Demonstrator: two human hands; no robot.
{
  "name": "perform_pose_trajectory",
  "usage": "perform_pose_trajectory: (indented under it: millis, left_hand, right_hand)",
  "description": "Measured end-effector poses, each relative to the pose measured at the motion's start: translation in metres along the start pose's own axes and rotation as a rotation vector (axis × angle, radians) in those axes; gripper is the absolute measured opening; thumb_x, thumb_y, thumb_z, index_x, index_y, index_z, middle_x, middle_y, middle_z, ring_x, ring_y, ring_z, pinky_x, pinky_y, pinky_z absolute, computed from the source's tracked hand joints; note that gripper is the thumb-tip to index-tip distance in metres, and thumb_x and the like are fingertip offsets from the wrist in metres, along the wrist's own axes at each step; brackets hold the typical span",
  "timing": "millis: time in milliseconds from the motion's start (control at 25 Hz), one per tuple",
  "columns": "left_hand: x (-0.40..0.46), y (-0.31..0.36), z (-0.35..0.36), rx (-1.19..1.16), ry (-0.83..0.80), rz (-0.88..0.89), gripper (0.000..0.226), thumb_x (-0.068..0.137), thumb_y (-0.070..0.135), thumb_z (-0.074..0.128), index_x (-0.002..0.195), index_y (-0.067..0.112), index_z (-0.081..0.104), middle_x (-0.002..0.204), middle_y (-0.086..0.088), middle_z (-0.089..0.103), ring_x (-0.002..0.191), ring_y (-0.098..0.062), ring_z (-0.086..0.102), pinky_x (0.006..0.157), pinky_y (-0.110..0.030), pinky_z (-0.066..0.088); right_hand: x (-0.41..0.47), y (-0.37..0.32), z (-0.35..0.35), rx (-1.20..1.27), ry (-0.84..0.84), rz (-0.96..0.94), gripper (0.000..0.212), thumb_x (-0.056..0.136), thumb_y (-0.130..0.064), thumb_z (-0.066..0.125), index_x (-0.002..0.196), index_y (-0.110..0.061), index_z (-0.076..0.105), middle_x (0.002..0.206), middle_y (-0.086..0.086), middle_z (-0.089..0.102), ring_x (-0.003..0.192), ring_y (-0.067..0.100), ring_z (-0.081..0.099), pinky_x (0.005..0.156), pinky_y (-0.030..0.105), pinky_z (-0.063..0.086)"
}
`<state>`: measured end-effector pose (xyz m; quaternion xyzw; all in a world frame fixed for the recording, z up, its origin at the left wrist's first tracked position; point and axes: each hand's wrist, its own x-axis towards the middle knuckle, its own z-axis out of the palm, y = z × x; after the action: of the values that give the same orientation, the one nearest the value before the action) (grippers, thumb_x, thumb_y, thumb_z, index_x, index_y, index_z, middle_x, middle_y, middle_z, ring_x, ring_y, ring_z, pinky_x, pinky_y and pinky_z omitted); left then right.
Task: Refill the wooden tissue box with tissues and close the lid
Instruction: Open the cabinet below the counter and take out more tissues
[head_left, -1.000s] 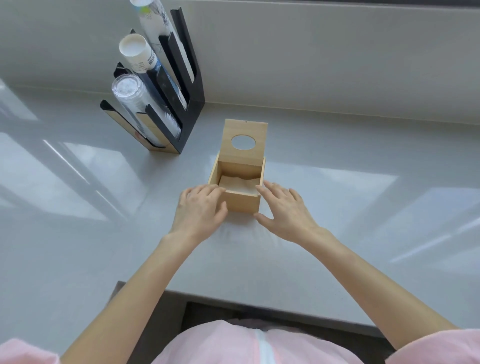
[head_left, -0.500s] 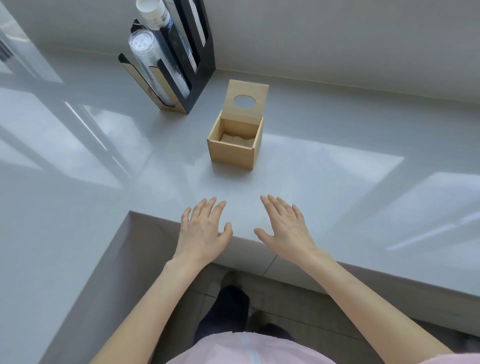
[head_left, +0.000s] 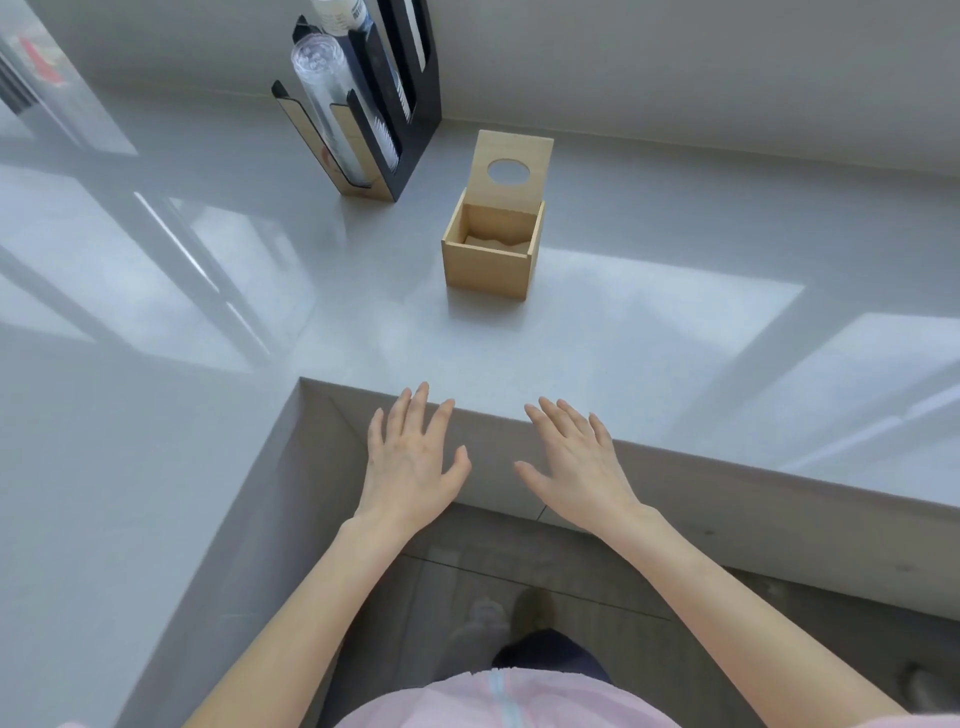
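Both hands are hanging flat and empty over the near edge of the counter (head_left: 649, 364). I am keeping my left hand (head_left: 410, 462) wide, fingers spread, palm down, and my right hand (head_left: 576, 462) is looking just the same beside it. Neither one is holding or touching anything I can see.

From my hands, the box (head_left: 491, 260) is sitting at twelve o'clock, well apart from them, out on the counter. Its lid (head_left: 511, 166) is standing up at the back, leaning toward twelve, so the round hole is facing me and the top is staying open for filling. Down inside I am seeing a little pale stuff at the bottom (head_left: 493, 241), maybe a few tissues, but I cannot tell for sure. It is looking mostly empty.

At eleven o'clock from the box, a black holder (head_left: 410, 130) is standing against the wall, keeping stacks of cups (head_left: 322, 98) tilted and out of the way.

I am not seeing any new tissues on the counter. I am guessing my hands are free because I need to go and get some first.
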<state>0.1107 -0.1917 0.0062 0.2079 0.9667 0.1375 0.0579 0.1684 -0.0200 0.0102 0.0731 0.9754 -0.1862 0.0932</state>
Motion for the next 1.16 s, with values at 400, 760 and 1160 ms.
perform_pose_trajectory:
  millis: [400,760,1160]
  left_hand:
    - [-0.028,-0.046,0.004,0.011,0.021,0.148,0.059,0.089,0.035,0.041,0.142,0.016,0.024,0.154,-0.009,0.020,0.143,-0.021,0.011,0.116,-0.043,0.005]
    - [-0.028,-0.051,0.024,0.016,-0.020,0.204,0.059,0.088,0.032,0.044,0.142,0.014,0.027,0.152,-0.009,0.026,0.142,-0.022,0.018,0.116,-0.043,0.008]
    - [-0.003,-0.049,0.081,0.091,-0.043,0.272,0.061,0.090,0.033,0.039,0.143,0.010,0.022,0.153,-0.005,0.025,0.142,-0.020,0.018,0.116,-0.041,0.010]
  right_hand:
    - [-0.039,-0.052,0.046,0.033,0.028,0.115,0.062,0.093,-0.037,0.042,0.147,-0.019,0.016,0.158,0.000,0.014,0.146,0.014,0.004,0.118,0.039,0.000]
    - [-0.036,-0.050,0.065,0.046,0.072,0.121,0.060,0.094,-0.033,0.042,0.146,-0.016,0.019,0.157,0.000,0.017,0.145,0.012,0.007,0.118,0.034,0.001]
    - [-0.006,-0.010,0.111,0.028,0.107,0.114,0.060,0.093,-0.026,0.043,0.146,-0.012,0.019,0.157,0.004,0.017,0.145,0.016,0.009,0.119,0.035,0.005]
